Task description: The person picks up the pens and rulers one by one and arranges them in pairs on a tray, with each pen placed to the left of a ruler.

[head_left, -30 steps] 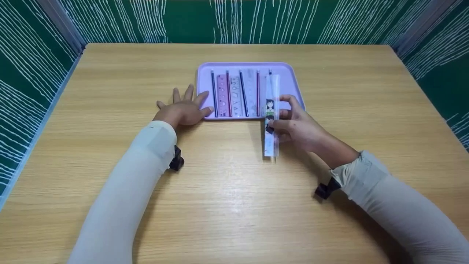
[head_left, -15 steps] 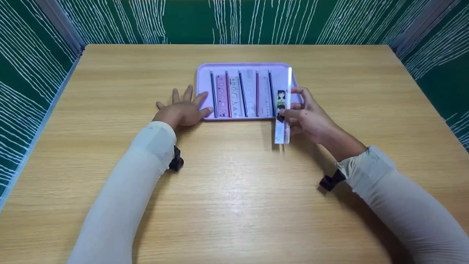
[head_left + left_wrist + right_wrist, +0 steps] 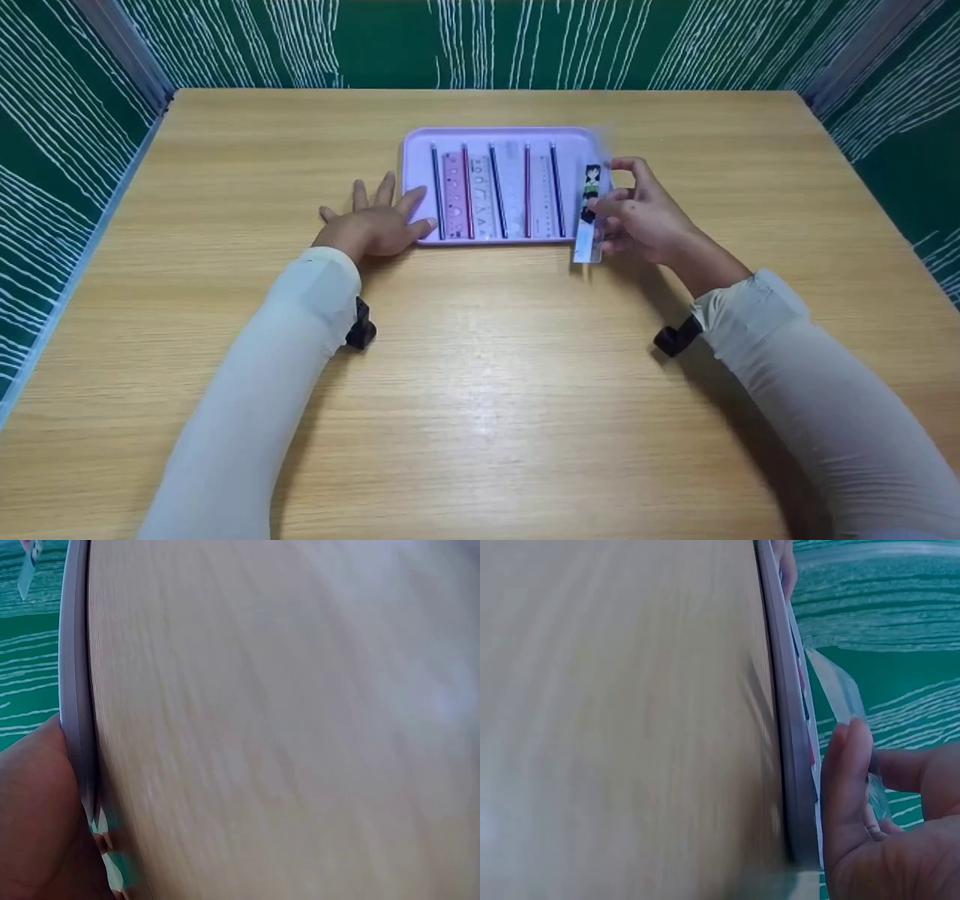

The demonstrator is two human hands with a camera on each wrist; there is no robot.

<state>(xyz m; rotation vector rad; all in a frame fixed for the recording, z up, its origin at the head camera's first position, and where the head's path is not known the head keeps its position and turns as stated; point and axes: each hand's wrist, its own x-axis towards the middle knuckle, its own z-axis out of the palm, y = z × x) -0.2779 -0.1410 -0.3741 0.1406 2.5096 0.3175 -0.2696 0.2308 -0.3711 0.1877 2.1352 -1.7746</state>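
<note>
My right hand (image 3: 646,219) pinches a clear plastic ruler (image 3: 589,234) with a cartoon print between thumb and fingers. It is held over the right end of a lilac tray (image 3: 585,135), its near end jutting past the front rim. In the right wrist view the ruler (image 3: 838,690) is tilted and apart from the tray's side (image 3: 789,735). My left hand (image 3: 381,226) has its fingers spread at the tray's left front corner, thumb and forefinger over the rim. On the tray, dark and red pencils (image 3: 527,191) alternate with a pink ruler (image 3: 454,199) and clear stencil rulers (image 3: 482,202).
A wooden table (image 3: 480,375) carries the tray near its far middle. Green walls (image 3: 386,45) with white streaks stand behind and at both sides. A small black camera (image 3: 361,326) is strapped at the left sleeve, another (image 3: 676,337) at the right.
My right hand has moved right and away from me with the ruler, from over the rightmost pencil to the tray's right end. The left hand has stayed still.
</note>
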